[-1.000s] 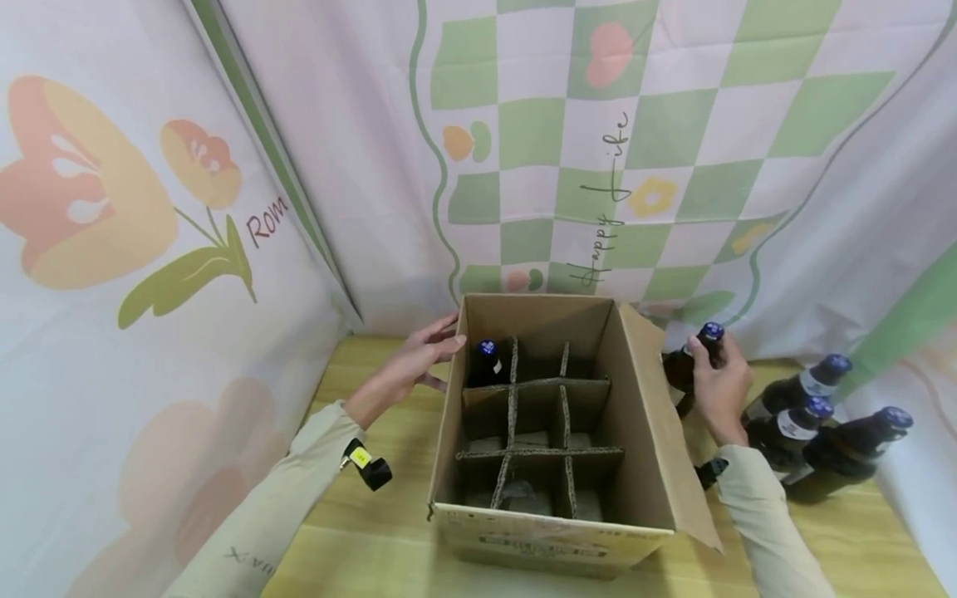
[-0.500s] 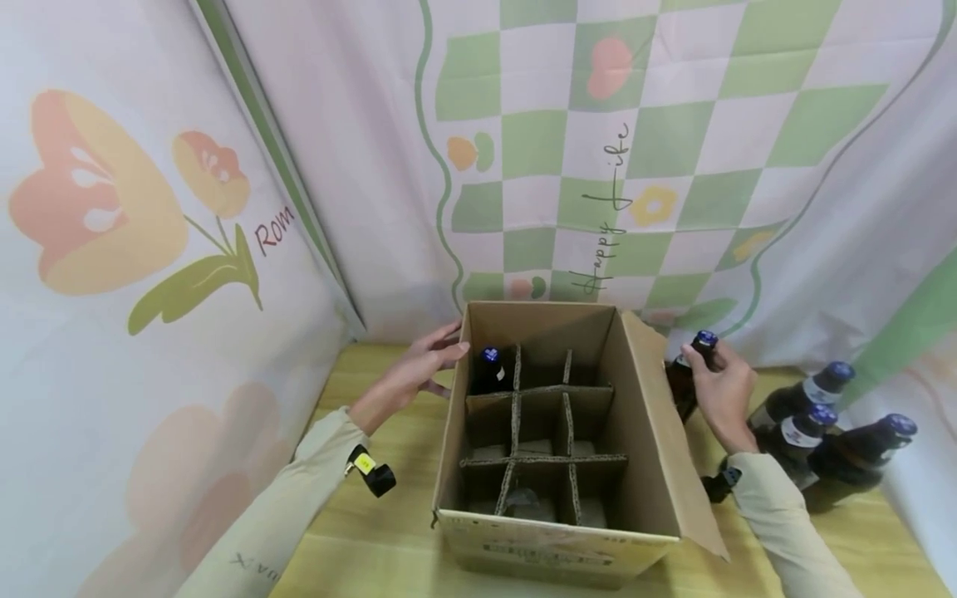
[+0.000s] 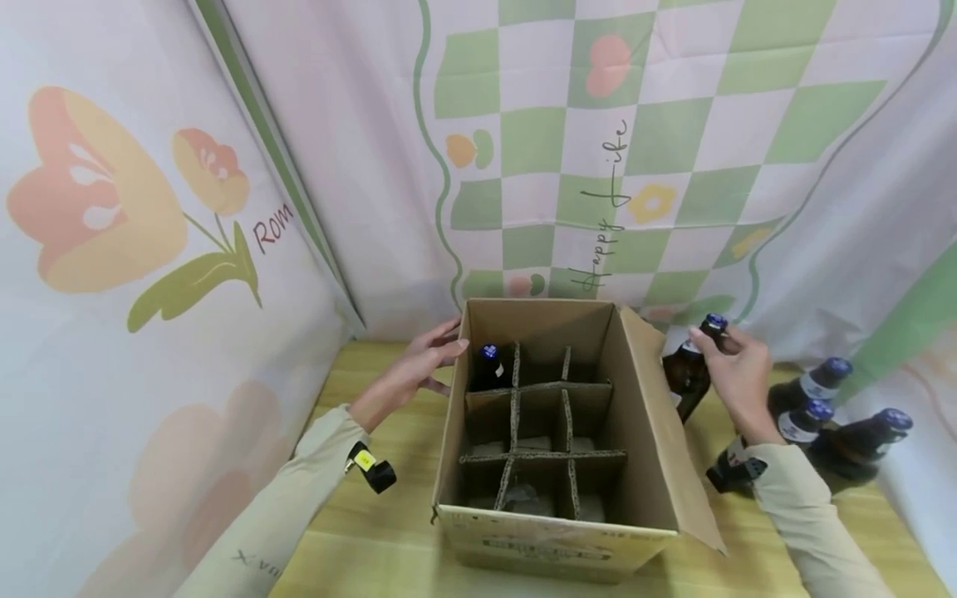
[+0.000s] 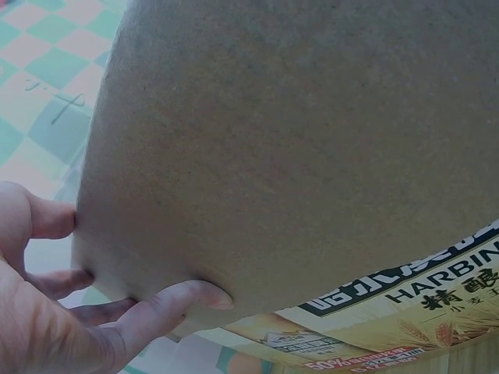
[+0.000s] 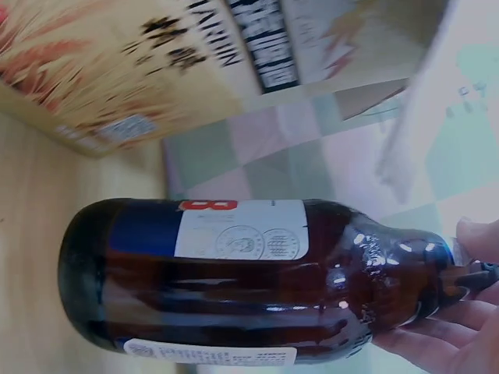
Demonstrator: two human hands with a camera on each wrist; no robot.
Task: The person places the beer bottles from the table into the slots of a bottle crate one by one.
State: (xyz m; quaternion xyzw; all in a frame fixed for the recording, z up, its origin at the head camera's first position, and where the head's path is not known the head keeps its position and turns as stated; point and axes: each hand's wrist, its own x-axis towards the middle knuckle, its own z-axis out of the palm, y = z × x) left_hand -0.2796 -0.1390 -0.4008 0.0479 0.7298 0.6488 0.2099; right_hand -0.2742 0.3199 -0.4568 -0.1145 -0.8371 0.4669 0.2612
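Observation:
A cardboard box with its top open stands on the table, split by cardboard dividers into several compartments. One dark bottle with a blue cap stands in the back left compartment. My left hand rests against the box's left side near the back; in the left wrist view its thumb touches plain cardboard and the fingers meet the edge. To the right of the box, my right hand grips a brown beer bottle by the neck. The hand hides part of that neck.
Three more blue-capped bottles stand on the wooden table at the right, partly behind my right forearm. A box flap sticks outward on the right. A patterned curtain hangs behind.
The right hand and the gripped bottle dip slightly left, then rise and shift right. More of the bottle's body shows now. The left hand stays at the box.

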